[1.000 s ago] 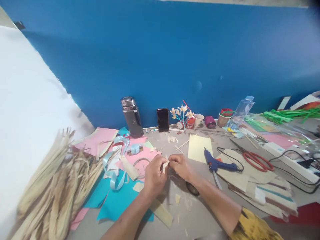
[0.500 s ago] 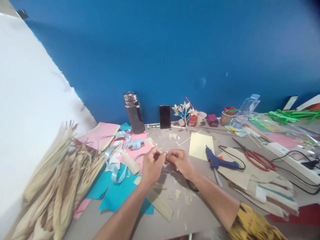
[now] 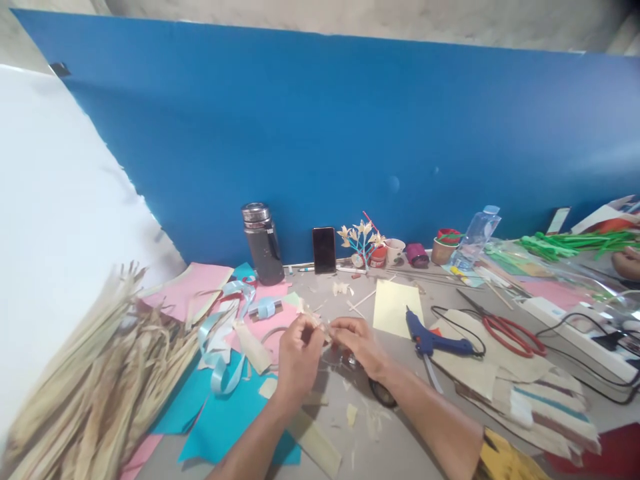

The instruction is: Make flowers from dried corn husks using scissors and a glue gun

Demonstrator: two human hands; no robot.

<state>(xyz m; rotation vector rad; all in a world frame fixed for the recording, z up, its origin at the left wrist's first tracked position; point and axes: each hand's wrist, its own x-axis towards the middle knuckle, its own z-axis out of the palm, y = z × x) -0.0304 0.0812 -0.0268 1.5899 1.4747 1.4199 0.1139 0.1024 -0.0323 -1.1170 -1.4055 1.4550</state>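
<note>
My left hand [image 3: 296, 357] and my right hand [image 3: 357, 343] meet just above the grey table [image 3: 400, 440], fingertips together. Between them they pinch a small pale piece of dried husk [image 3: 316, 320], folded and narrow. Small husk scraps [image 3: 353, 415] lie on the table under my wrists. A strip of husk [image 3: 320, 445] lies under my left forearm. A black ring-shaped thing [image 3: 384, 395] shows beside my right wrist.
A big heap of dried husks [image 3: 95, 393] fills the left. Pink and blue paper [image 3: 225, 413], light blue ribbon [image 3: 220, 363], a blue glue gun [image 3: 433, 340], red scissors [image 3: 515, 330], a power strip [image 3: 580, 330], a flask [image 3: 263, 243], a phone [image 3: 324, 250] and a husk flower sprig [image 3: 363, 237] surround me. Another person's hand [image 3: 627, 263] shows far right.
Both hands stayed together on the husk piece, shifting slightly and working it with the fingertips. The camera tilted, so the whole scene sits a little lower and to the left.
</note>
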